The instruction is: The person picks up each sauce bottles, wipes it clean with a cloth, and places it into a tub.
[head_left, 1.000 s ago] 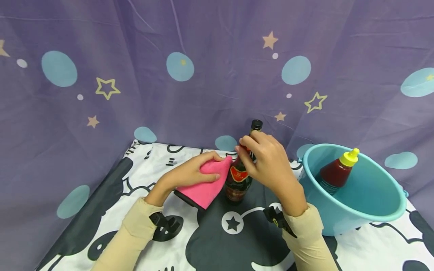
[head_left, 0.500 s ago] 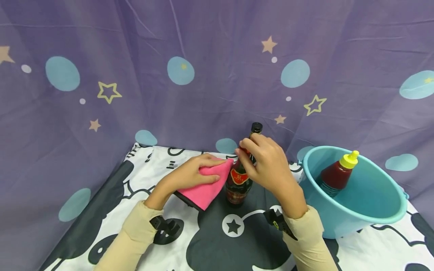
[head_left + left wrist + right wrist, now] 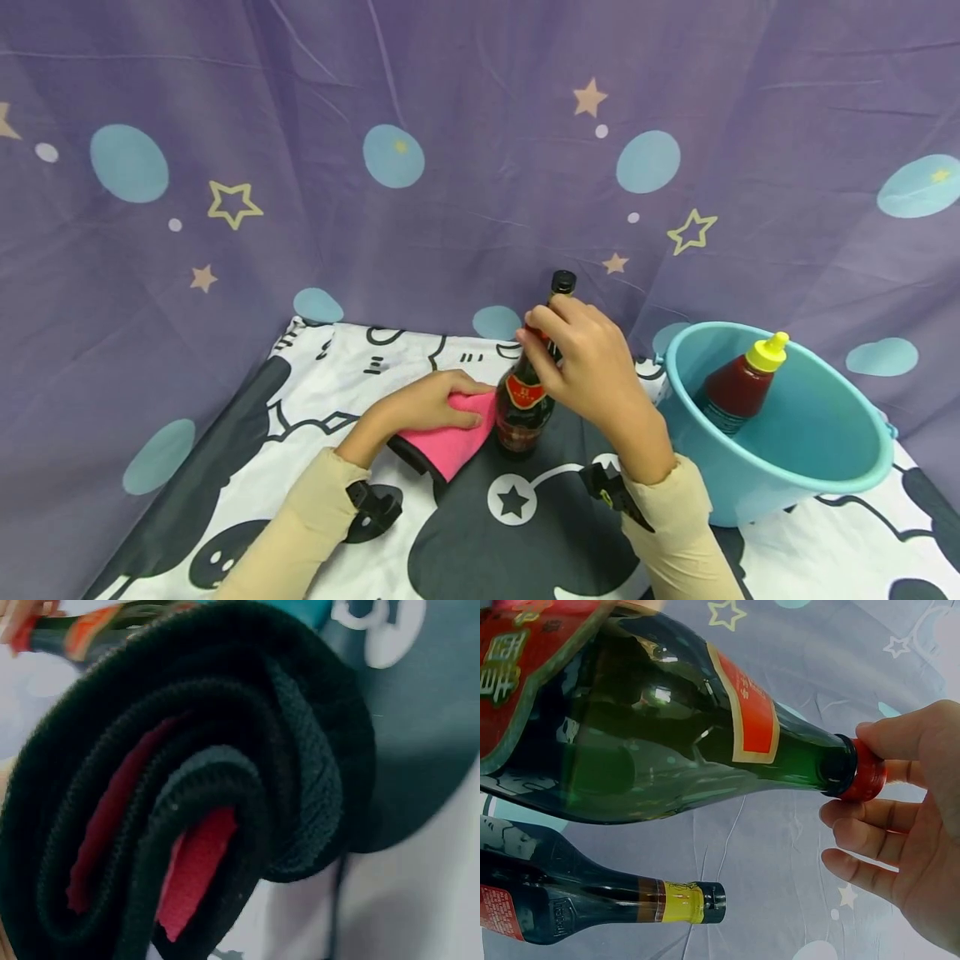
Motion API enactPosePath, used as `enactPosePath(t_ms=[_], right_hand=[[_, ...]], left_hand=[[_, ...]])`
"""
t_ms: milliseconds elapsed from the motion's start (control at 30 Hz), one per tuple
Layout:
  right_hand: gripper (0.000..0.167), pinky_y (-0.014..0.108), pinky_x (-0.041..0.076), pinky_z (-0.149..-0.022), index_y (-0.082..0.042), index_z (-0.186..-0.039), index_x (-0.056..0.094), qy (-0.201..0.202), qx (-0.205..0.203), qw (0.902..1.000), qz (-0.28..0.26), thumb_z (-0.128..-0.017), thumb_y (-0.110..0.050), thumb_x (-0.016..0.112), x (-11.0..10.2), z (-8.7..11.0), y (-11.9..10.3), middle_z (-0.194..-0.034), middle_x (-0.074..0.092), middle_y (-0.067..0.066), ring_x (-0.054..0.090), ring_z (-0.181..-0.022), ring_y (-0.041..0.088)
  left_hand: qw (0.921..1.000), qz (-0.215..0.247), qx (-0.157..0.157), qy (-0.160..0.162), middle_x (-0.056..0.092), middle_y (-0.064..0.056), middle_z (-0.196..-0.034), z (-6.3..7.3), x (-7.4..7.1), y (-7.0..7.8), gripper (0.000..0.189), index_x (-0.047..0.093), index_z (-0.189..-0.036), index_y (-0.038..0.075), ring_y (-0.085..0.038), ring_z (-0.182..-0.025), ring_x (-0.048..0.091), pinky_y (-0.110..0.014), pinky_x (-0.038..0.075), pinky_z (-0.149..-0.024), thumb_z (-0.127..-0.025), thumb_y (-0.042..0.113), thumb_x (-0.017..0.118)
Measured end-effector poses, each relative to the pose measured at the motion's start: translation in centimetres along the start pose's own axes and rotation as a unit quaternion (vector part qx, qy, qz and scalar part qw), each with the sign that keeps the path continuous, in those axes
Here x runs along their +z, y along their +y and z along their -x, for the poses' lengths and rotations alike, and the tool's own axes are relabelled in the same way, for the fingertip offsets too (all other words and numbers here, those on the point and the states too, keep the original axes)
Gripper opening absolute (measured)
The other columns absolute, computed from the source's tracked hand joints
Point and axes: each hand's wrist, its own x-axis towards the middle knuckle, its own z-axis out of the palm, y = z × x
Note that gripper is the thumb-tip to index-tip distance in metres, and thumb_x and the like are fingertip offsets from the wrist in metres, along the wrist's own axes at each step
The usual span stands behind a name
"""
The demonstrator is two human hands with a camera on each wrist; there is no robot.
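Note:
A green glass bottle (image 3: 522,417) with red labels stands on the patterned cloth. My right hand (image 3: 588,362) pinches its red cap (image 3: 870,771) between thumb and fingers. In my left hand (image 3: 427,406) is a folded pink cloth (image 3: 450,450) with black trim, held against the bottle's left side. The left wrist view shows the cloth's dark folded layers (image 3: 202,697) close up. Just behind the green bottle is a darker bottle (image 3: 577,892) with a yellow neck band and black cap, mostly hidden in the head view.
To the right stands a light blue bucket (image 3: 772,479). Inside leans a dark red squeeze bottle (image 3: 735,396) with a yellow nozzle cap. A black-and-white patterned cloth (image 3: 517,558) covers the surface, and a purple curtain (image 3: 450,83) hangs behind.
My left hand has slid the pink cloth down along the green bottle's side. My right hand keeps its grip on the cap; the head view has shifted slightly.

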Motion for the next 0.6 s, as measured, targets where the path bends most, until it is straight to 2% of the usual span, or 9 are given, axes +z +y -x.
enactPosePath(t_ms=[200,333,500,600], right_hand=[[0.013,0.035,0.041,-0.061,-0.006,-0.094,0.068,0.005,-0.002,1.0000,-0.002,-0.092,-0.018,0.073,0.12,0.07,0.04,-0.078,0.053,0.006,0.044,-0.063,0.021],[0.013,0.035,0.040,-0.061,-0.006,-0.093,0.068,0.003,-0.002,1.0000,0.000,-0.092,-0.018,0.074,0.08,-0.05,-0.02,-0.078,0.052,0.006,0.043,-0.063,0.020],[0.014,0.035,0.041,-0.062,-0.006,-0.094,0.069,0.001,0.001,1.0000,0.000,-0.092,-0.019,0.074,0.01,0.03,-0.09,-0.079,0.054,0.006,0.045,-0.063,0.021],[0.015,0.035,0.042,-0.062,-0.006,-0.095,0.068,-0.006,0.005,1.0000,-0.006,-0.092,-0.019,0.075,-0.09,0.05,-0.10,-0.080,0.055,0.006,0.046,-0.065,0.020]], left_hand=[[0.9997,0.003,-0.020,-0.013,0.071,-0.009,-0.122,-0.15,0.82,-0.34,0.047,0.068,-0.134,0.010,-0.019,-0.112,0.064,-0.033,0.050,-0.098,-0.089,0.022,0.077],[0.9998,0.002,-0.015,-0.013,0.071,-0.008,-0.122,-0.20,0.71,-0.30,0.046,0.068,-0.134,0.010,-0.019,-0.112,0.063,-0.033,0.050,-0.098,-0.090,0.022,0.076],[0.9996,-0.025,-0.005,0.006,0.071,-0.007,-0.121,-0.17,0.44,-0.40,0.048,0.068,-0.135,0.014,-0.020,-0.112,0.064,-0.039,0.051,-0.100,-0.089,0.022,0.076],[0.9992,-0.028,-0.010,0.028,0.069,-0.006,-0.125,-0.03,-0.06,-0.34,0.049,0.067,-0.137,0.017,-0.021,-0.116,0.064,-0.042,0.050,-0.103,-0.089,0.023,0.077]])
